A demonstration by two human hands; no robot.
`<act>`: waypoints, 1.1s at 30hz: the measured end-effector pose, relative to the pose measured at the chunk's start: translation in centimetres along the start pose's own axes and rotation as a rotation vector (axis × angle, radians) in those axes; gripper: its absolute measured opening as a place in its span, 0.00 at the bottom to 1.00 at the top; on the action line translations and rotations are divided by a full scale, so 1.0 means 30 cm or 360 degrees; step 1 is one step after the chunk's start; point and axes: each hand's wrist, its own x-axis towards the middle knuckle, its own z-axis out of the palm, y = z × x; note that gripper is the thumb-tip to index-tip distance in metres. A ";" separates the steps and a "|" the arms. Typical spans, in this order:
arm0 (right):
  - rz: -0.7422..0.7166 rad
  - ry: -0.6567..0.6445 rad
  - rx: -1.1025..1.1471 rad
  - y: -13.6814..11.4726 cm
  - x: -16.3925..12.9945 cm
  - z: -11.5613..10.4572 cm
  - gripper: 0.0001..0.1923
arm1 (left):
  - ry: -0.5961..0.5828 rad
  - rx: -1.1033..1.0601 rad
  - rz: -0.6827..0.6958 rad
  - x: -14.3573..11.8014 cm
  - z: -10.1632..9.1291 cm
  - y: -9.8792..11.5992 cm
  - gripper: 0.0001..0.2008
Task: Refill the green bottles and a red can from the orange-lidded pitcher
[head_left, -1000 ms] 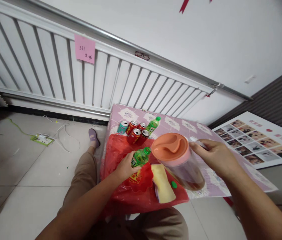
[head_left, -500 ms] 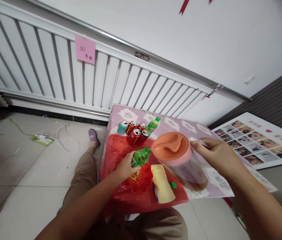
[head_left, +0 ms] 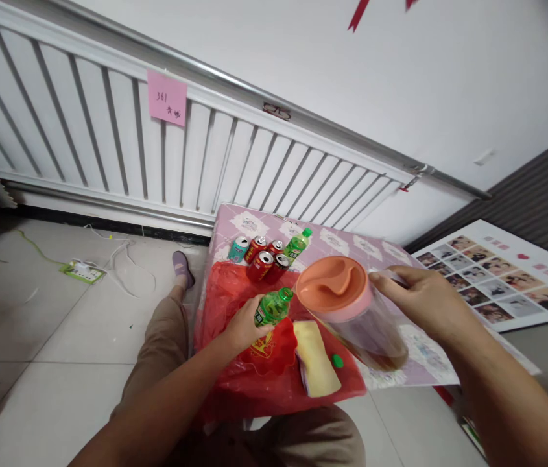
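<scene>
My left hand (head_left: 242,324) grips an uncapped green plastic bottle (head_left: 272,306) standing on a red plastic bag (head_left: 235,292) on the small table (head_left: 351,250). My right hand (head_left: 422,301) holds the handle of a clear pitcher (head_left: 375,331) with an orange lid (head_left: 334,285). The pitcher is tilted, lid toward the bottle mouth, with brown liquid in its bottom. A small green cap (head_left: 337,360) lies on the bag beside a yellow cloth (head_left: 316,357).
Several drink cans (head_left: 261,253) and a second green bottle (head_left: 297,244) stand at the table's far left. A white radiator (head_left: 157,149) runs behind. A power strip (head_left: 82,270) with cables lies on the floor left. A photo board (head_left: 507,275) leans at right.
The pitcher has tilted a little further and shifted slightly to the right with my right hand. My left hand and the green bottle have stayed in place.
</scene>
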 end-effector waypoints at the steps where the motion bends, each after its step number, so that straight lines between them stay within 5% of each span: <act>1: 0.0031 -0.0048 -0.0012 0.000 0.000 0.000 0.25 | 0.0001 0.0012 0.0011 0.000 0.000 -0.001 0.35; 33: 0.0096 -0.0125 -0.0056 -0.036 -0.002 -0.009 0.25 | 0.0011 0.0048 0.0040 -0.002 0.003 -0.007 0.34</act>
